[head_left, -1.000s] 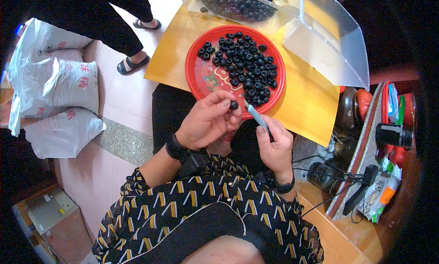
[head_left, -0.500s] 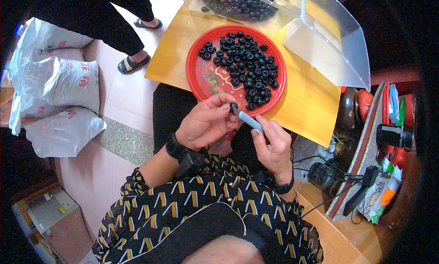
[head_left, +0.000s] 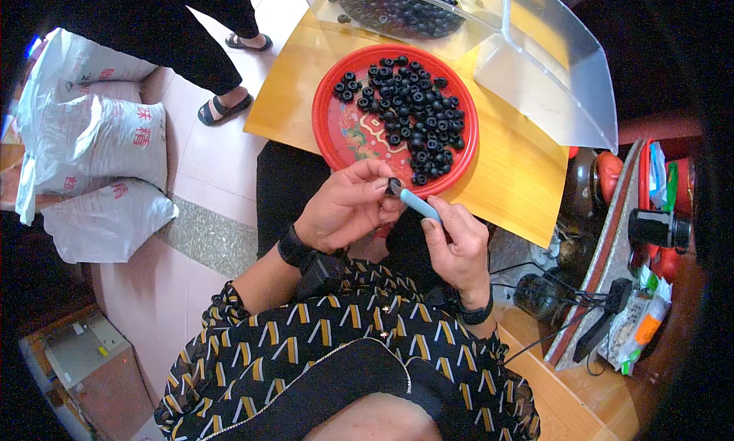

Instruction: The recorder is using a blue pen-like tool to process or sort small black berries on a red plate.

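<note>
Between the thumb and fingers of my left hand (head_left: 348,204) is a single dark blueberry (head_left: 393,186), held just over the near rim of a red round tray (head_left: 319,112). My right hand (head_left: 462,250) is closed on a small tool with a light blue handle (head_left: 419,205). The tool's short metal tip meets the blueberry; how deep it goes is hidden. Many loose blueberries (head_left: 420,105) cover the tray's middle and right side, while its patterned left part shows bare.
Beneath the tray is a yellow wooden tabletop (head_left: 527,185). A clear plastic bin (head_left: 480,17) of blueberries stands at the far side, beside another clear container (head_left: 562,89). White sacks (head_left: 115,135) are stacked at left, near a standing person's legs (head_left: 210,51). Cables (head_left: 573,288) run at right.
The blueberry has turned slightly in my left fingers against the tool's tip. Both hands stay in nearly the same place, and the tray appears a touch lower in view.
</note>
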Tool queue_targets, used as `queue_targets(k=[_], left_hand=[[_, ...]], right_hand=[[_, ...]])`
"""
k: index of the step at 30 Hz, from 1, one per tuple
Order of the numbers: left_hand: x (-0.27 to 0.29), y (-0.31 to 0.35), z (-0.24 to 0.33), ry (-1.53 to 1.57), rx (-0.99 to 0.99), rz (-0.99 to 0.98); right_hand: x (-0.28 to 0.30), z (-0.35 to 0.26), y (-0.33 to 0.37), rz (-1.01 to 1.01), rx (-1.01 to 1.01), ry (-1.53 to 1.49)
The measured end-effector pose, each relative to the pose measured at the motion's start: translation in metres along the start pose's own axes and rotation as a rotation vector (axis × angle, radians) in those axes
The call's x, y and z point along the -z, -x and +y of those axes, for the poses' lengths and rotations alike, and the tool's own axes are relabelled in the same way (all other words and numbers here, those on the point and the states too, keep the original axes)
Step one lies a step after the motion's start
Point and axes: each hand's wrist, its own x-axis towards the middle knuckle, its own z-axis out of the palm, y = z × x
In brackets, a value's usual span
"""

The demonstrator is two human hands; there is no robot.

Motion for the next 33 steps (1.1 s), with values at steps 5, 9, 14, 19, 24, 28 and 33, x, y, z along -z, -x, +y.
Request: queue_targets(k=[5, 9, 14, 19, 24, 28, 33], left_hand=[[0.000, 0.001, 0.000, -0.009, -0.008, 0.009], [-0.001, 0.002, 0.001, -0.054, -0.010, 0.023], [-0.002, 0.007, 0.000, -0.134, 0.007, -0.050], [-0.009, 0.006, -0.002, -0.159, 0.061, -0.088], [-0.003, 0.000, -0.004, -0.050, 0.104, -0.039], [-0.003, 0.000, -0.004, -0.094, 0.115, -0.003], [-0.005, 0.001, -0.002, -0.220, 0.106, 0.023]], right_hand=[[-0.001, 0.001, 0.000, 0.005, 0.014, 0.012], [0.000, 0.003, 0.000, 0.005, 0.034, 0.022], [0.000, 0.007, 0.000, 0.007, -0.021, 0.122], [0.003, 0.016, -0.002, 0.167, -0.120, 0.109], [-0.004, 0.002, -0.005, 0.094, -0.369, -0.366], [-0.015, -0.009, -0.012, 0.009, -0.412, -0.613], [-0.013, -0.003, -0.021, -0.136, -0.516, -0.896]])
